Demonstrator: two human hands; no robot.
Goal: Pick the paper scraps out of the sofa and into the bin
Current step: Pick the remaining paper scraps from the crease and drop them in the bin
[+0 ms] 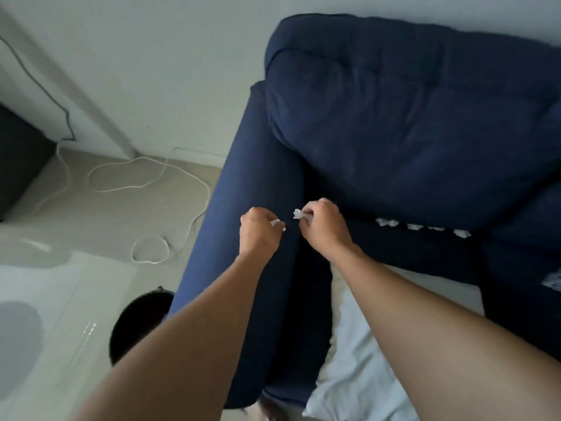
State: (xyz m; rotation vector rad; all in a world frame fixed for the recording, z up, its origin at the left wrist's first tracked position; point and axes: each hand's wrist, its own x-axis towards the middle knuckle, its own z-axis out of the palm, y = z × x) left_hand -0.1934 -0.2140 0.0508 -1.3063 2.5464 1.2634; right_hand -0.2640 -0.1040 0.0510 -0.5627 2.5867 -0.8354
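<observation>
A dark blue sofa (394, 132) fills the right half of the head view. My left hand (258, 232) hovers over its armrest (243, 192), pinching a small white paper scrap (279, 223). Close beside it my right hand (323, 227) grips another crumpled white scrap (298, 214). Several more white scraps (422, 228) lie in a row in the crease between the back cushion and the seat, to the right of my hands. A black round bin (136, 323) stands on the floor left of the armrest, partly hidden by my left forearm.
A white cable (151, 183) loops over the beige floor left of the sofa. A dark cabinet (21, 165) stands at the far left against the wall. A pale cloth (358, 360) covers the front of the seat. Another white bit (552, 281) shows at the right edge.
</observation>
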